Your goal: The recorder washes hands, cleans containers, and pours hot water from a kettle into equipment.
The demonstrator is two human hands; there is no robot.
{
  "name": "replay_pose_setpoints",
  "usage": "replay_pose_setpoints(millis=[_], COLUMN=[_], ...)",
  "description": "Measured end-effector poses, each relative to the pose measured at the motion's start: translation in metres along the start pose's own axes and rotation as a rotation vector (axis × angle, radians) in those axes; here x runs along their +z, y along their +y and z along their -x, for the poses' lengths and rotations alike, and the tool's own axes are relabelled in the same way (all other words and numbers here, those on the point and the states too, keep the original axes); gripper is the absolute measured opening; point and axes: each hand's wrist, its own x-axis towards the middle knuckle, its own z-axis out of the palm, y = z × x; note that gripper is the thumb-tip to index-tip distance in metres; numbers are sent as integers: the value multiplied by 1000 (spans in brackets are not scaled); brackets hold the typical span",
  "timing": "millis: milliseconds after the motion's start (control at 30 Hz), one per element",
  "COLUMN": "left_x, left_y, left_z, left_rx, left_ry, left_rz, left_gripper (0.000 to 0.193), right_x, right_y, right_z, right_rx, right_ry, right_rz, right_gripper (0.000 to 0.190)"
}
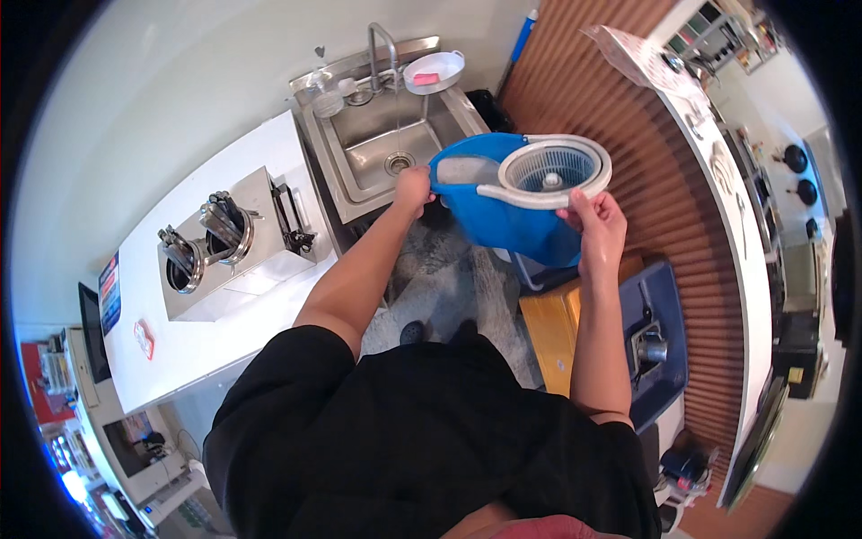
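Observation:
A blue mop bucket (505, 219) hangs in the air between my two hands, in front of the sink and to its right. My left hand (412, 191) grips the bucket's left rim. On the right, my right hand (596, 219) pinches the grey-white rim beside the spin-wringer basket (549, 168). The bucket's open side shows a greyish interior, perhaps water; I cannot tell. Just beyond my left hand is the stainless steel sink (347, 158), where a thin stream seems to fall from the faucet (384, 50) towards the drain (399, 163).
A white basin (434, 73) with a pink sponge sits at the sink's back right corner. Left is a white counter (232, 162) with a steel utensil holder (269, 259). A yellow box (549, 330) and a blue tub (673, 350) stand right, along a slatted wooden panel (673, 202).

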Motion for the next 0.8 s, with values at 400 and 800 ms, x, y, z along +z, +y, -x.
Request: replay_pose_setpoints(millis=[400,800], left_x=[-4,-6], left_y=[-12,-26], left_z=[-101,-156], left_rx=[-354,-375], left_ry=[3,-151], left_rz=[242,147], left_gripper=[26,26], right_x=[93,155], right_y=[-31,-18], right_z=[-147,-189], right_rx=[-85,-113], right_ry=[-260,-432], right_rz=[260,447], right_gripper=[23,21])
